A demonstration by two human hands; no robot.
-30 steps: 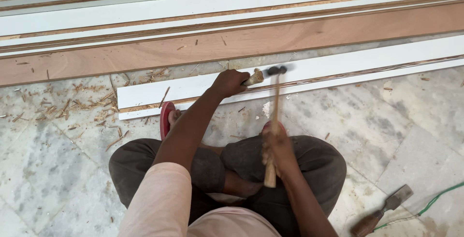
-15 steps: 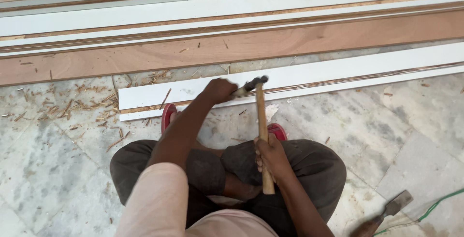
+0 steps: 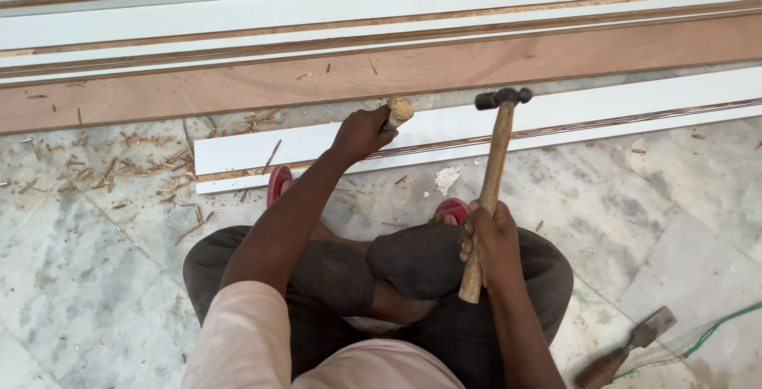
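Bottom edge: the person's torso in a pale pink garment, cut off by the frame, with crossed legs in dark trousers just beyond. Red sandals (image 3: 279,182) show only as slivers past the knees.

Right hand (image 3: 494,248): grip clenched round the lower part of the wooden handle of a hammer (image 3: 490,186). The handle's butt sticks out below the fist. The long axis runs near upright in the view, leaning slightly right, with the dark metal head farthest from the body and held over the white strip; whether the head touches the strip cannot be told.

Left hand (image 3: 361,133): arm stretched forward, grip closed round a wooden-handled tool (image 3: 398,111). Only its frayed, rounded butt shows above the fist. The blade or tip is hidden behind the hand, so its kind and its contact with the board cannot be made out.

Lower right corner: a second chisel-like tool (image 3: 627,348) with a reddish handle, lying flat on the marble floor (image 3: 95,278), its handle end partly cut off. A green cord (image 3: 718,327) runs just beside it.

Middle distance: a long white strip (image 3: 603,111) of board lying left to right on the floor, its layered edge facing the person. Wood chips (image 3: 135,168) are scattered at its left end.

Farther: a bare brown plywood plank (image 3: 238,87), parallel to the strip. Beyond it lie stacked white boards (image 3: 317,16), their ends cut off at both sides.
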